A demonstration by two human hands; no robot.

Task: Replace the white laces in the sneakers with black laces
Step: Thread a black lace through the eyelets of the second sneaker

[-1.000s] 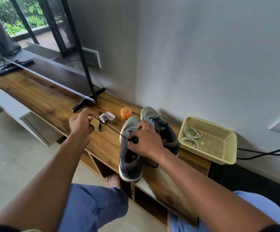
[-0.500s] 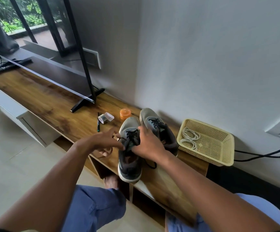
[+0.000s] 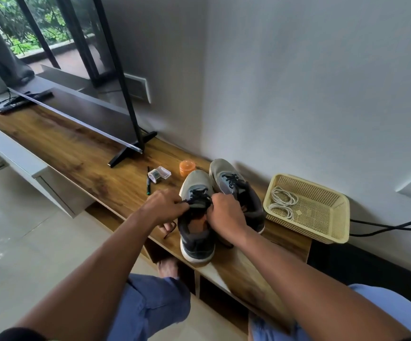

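Note:
Two grey sneakers stand side by side on the wooden TV bench [image 3: 81, 153], toes toward the wall. The near sneaker [image 3: 196, 239] carries a black lace [image 3: 199, 195] through its eyelets. My left hand [image 3: 165, 205] pinches that lace at the shoe's left side, and a loose end hangs below the hand over the bench edge. My right hand [image 3: 225, 212] grips the lace at the tongue and hides the upper eyelets. The far sneaker [image 3: 234, 183] is laced in black. White laces [image 3: 282, 201] lie coiled in a yellow basket [image 3: 327, 217].
An orange lid [image 3: 187, 167], a clear plastic box [image 3: 160, 174] and a pen [image 3: 148, 184] lie left of the shoes. A TV on a black stand [image 3: 130, 151] fills the bench's left half. Black cables [image 3: 391, 226] run along the wall at right. My knees sit below.
My left hand, which held the lace stretched out far to the left, has come back to the near sneaker. Both hands now meet over its lacing.

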